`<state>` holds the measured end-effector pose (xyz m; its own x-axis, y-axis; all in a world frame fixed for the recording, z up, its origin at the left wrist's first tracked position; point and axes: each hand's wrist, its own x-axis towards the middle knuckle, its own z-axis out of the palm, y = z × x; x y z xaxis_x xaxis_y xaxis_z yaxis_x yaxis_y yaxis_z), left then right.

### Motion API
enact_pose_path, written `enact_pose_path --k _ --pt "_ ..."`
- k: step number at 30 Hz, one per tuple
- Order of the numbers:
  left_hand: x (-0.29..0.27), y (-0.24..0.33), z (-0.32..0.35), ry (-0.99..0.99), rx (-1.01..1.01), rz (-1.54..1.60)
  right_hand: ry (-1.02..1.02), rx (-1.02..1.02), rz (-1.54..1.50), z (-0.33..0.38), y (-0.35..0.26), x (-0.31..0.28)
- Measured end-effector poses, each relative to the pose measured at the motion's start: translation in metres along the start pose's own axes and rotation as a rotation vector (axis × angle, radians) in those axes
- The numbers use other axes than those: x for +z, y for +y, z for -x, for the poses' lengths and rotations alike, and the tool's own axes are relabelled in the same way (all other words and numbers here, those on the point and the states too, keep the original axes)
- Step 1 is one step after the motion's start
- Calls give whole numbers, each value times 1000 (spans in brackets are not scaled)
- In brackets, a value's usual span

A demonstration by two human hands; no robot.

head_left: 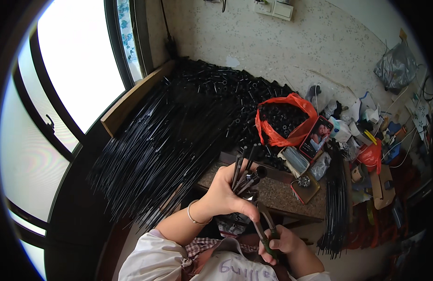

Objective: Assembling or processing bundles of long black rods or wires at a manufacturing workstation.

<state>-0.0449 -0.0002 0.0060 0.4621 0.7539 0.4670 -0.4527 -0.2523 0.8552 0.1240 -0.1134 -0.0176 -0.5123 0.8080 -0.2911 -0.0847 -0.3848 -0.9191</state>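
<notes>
My left hand (224, 191) grips a small bundle of thin black rods (244, 171) that fan upward from the fist; one ends in a round black cap. My right hand (278, 242) sits lower, near my chest, closed on the green handles of a pair of pliers (264, 225). The pliers' jaws point up to the bottom of the bundle, right under my left hand. A thin bracelet circles my left wrist.
A big heap of long black rods (179, 131) covers the bench toward the window. An orange bag (284, 119) holds small black parts. A speckled stone slab (277, 194), a phone, another rod bundle (337, 201) and mixed clutter lie at the right.
</notes>
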Motion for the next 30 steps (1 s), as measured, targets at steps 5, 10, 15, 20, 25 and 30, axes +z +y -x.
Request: enact_pose_path --k 5,10,15,20,25,30 --pt "-4 -11 1 -34 4 -191 60 -74 297 -13 3 -2" --pt "-9 -10 -5 -71 31 -132 714 -708 1297 -12 -3 -19" --pt "0 -21 -8 -40 -75 79 79 -124 138 -6 21 1" --pt "11 -24 -15 28 -38 -130 30 -204 93 -6 9 -28" --pt "19 -41 -21 118 -167 -103 -170 -75 -138 -8 19 -57" --pt "46 -72 -44 175 -239 -107 62 -142 -17 -8 40 -74"
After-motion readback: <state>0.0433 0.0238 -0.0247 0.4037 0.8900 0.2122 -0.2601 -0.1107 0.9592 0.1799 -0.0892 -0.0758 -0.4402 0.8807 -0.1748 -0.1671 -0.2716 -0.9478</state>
